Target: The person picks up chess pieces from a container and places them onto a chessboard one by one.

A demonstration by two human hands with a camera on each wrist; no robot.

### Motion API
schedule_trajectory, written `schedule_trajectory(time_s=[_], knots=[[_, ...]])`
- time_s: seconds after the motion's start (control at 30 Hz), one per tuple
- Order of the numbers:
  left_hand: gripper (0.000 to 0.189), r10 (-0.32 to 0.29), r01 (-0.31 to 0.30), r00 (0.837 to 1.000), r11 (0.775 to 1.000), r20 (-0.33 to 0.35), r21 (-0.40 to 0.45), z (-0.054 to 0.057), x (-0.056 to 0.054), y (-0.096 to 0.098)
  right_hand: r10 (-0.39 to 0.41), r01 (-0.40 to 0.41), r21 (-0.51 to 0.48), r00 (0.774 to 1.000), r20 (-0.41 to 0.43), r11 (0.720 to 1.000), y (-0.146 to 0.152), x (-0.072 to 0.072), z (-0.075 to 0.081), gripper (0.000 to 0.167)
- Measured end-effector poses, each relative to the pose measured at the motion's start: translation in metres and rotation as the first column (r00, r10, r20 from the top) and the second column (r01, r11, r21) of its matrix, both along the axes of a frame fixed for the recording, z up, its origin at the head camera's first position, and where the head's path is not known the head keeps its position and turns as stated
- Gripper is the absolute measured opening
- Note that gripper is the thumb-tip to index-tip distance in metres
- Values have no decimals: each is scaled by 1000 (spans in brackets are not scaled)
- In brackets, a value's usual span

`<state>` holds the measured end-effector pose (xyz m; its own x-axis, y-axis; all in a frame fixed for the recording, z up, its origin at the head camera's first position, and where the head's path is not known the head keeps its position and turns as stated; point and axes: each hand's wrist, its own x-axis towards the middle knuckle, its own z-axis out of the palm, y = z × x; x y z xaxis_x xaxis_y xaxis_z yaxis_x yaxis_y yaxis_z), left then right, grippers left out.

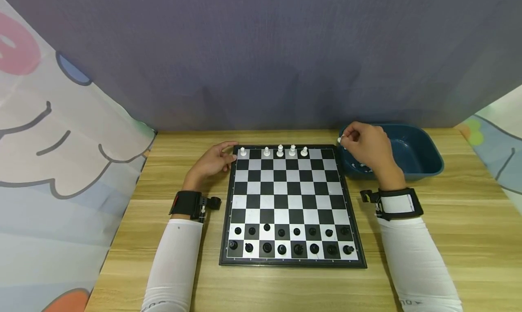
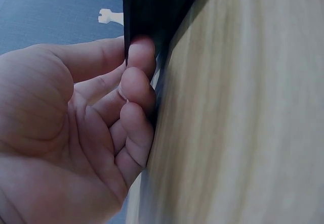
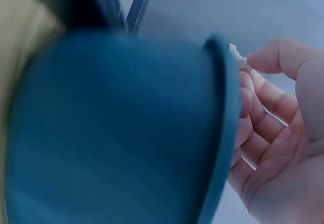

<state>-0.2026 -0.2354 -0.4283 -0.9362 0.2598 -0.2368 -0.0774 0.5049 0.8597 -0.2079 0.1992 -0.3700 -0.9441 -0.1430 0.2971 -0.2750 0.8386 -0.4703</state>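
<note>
At the left edge of a black-and-white chessboard (image 1: 274,189), my left hand (image 1: 212,160) grips the board's far left corner area; in the left wrist view its fingers curl against the dark rim (image 2: 152,6). My right hand (image 1: 369,144) pinches a small white chess piece (image 3: 236,56) between thumb and fingertips, over the left rim of a blue bin (image 1: 424,162). Most of that piece is hidden by the fingers. A white rook (image 1: 243,151) stands in the far left corner square. Several other white pieces (image 1: 280,151) stand upright along the far row.
Two rows of black chess pieces (image 1: 298,249) stand on the near side of the board. A few small white pieces (image 1: 367,169) lie inside the bin near its front left. Behind the wooden table (image 1: 163,167) rises a grey fabric panel (image 1: 261,67).
</note>
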Motion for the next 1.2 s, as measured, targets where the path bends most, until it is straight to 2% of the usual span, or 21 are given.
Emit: schedule_trajectory(time_s=[0.23, 0.37, 0.5, 0.6, 0.97, 1.2], knots=[[53, 4, -4, 1000, 1000, 11, -9, 1, 0, 0, 149, -148, 28, 988, -46, 989, -34, 5, -6, 9], [54, 1, -1, 1000, 1000, 11, -13, 2, 0, 0, 231, -229, 67, 973, -14, 971, -53, 8, -13, 8], [53, 3, -3, 1000, 1000, 12, -14, 1, -1, 0, 319, -321, 77, 947, 33, 944, -68, 11, -18, 8], [53, 2, -2, 1000, 1000, 5, -21, 0, -1, 0, 358, -361, 69, 932, 59, 930, -76, 12, -18, 9], [53, 16, -16, 1000, 1000, 4, 0, 3, 2, 1, 366, -384, 98, 916, 167, 918, -86, 9, -18, 13], [53, 18, -18, 1000, 1000, 18, -2, 2, 2, 1, 370, -400, 125, 905, 208, 908, -88, 6, -19, 13]])
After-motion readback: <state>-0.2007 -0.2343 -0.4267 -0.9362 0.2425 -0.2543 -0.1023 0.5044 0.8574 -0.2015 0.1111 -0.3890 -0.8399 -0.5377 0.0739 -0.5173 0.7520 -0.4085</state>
